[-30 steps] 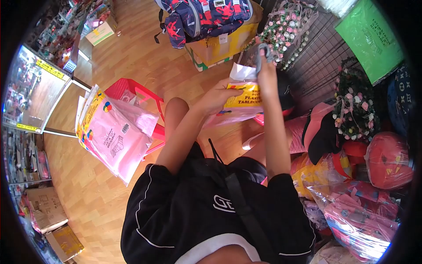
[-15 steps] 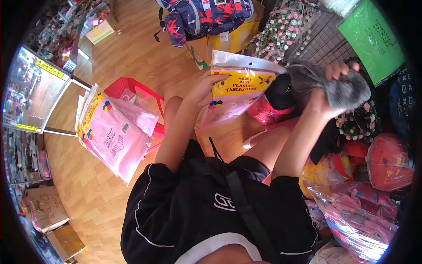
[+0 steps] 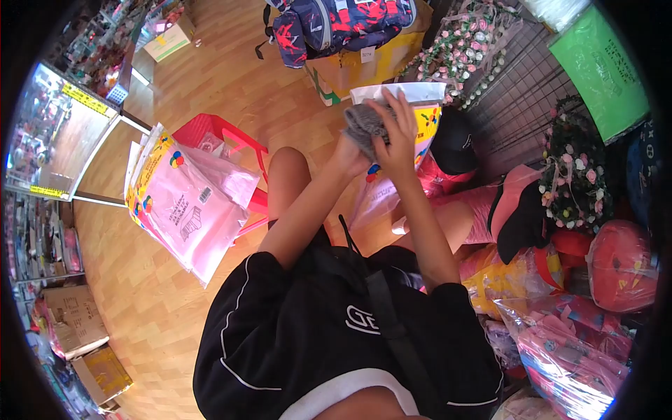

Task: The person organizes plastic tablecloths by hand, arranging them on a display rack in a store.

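Note:
A grey cloth (image 3: 364, 127) is bunched up in front of a pink plastic tablecover package (image 3: 423, 140) with a white and yellow header. My right hand (image 3: 397, 133) presses on the cloth, its fingers bent over it near the top of the package. From the lower left, my left hand (image 3: 352, 155) meets the cloth; its fingers are mostly hidden behind it, so its hold on the package cannot be made out. More pink tablecover packages (image 3: 185, 210) lean on a red stool (image 3: 203, 126) at the left.
A patterned backpack (image 3: 343, 24) rests on a cardboard box (image 3: 371, 70) ahead. Flower garlands (image 3: 462, 52) and a green package (image 3: 602, 73) hang on a wire rack at the right. Black caps (image 3: 455, 147) and wrapped goods (image 3: 567, 343) lie to the right. Boxes (image 3: 73, 318) stand lower left.
My right hand has swung left with the grey cloth, from beside the rack to the package. The cloth is now bunched against the package top, beside my left hand.

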The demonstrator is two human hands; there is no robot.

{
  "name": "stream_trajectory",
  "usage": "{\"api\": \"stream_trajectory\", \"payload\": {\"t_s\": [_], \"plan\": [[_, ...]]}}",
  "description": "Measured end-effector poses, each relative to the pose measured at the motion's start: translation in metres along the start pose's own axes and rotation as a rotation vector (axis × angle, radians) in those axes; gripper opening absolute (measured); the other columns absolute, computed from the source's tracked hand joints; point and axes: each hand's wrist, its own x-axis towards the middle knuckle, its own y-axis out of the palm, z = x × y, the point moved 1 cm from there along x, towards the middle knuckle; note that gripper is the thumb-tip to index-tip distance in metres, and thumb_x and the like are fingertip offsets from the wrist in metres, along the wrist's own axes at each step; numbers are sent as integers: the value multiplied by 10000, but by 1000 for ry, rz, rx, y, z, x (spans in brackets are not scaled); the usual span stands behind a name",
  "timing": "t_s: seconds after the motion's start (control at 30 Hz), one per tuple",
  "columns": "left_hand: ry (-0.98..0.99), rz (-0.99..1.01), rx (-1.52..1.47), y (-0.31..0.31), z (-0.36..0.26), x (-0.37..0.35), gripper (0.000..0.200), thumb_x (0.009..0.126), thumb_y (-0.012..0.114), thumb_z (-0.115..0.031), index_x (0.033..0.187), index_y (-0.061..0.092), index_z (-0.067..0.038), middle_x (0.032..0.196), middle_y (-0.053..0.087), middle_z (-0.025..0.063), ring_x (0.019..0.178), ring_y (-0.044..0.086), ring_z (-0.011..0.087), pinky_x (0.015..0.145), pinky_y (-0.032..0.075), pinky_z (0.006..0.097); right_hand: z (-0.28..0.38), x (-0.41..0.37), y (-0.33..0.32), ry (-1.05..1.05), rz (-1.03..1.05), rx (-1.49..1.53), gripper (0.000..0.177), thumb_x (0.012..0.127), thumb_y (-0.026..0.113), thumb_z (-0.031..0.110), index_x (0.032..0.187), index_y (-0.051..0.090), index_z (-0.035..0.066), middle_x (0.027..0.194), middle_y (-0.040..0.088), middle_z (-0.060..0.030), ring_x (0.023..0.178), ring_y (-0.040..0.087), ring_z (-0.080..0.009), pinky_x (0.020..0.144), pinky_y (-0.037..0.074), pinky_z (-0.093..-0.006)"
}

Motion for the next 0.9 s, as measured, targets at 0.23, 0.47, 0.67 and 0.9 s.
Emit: {"api": "stream_trajectory", "payload": {"t_s": [0.23,0.47,0.67,0.9], "plan": [[-245,34,179,2,-19,-12,431,884,383,-369,1121,442,-14,1054,552,127,924,572,214,780,478,320,-140,1,-49,790,-616,336,181,771,539,98,887,582,-34,854,607,-104,704,588,-206,584,436,-304],[-168,31,303,10,-39,-7,464,881,381,-382,1097,461,22,1038,557,152,894,583,225,745,494,315,-99,-2,-111,418,-324,1629,374,849,423,414,1103,481,145,959,560,-54,912,538,-230,815,436,-365],[-268,48,308,10,-24,1,425,871,421,-365,1088,468,-3,1030,565,136,885,588,208,734,495,308,-59,15,-53,547,-79,627,442,822,536,172,1204,381,12,1102,510,-100,993,506,-179,855,400,-296],[-247,0,312,-7,-40,-9,473,883,369,-387,1146,437,-1,1078,547,145,935,567,226,790,466,335,-120,15,-67,679,-437,732,280,722,568,-22,1001,539,-27,892,600,-88,772,585,-171,689,477,-277]]}}
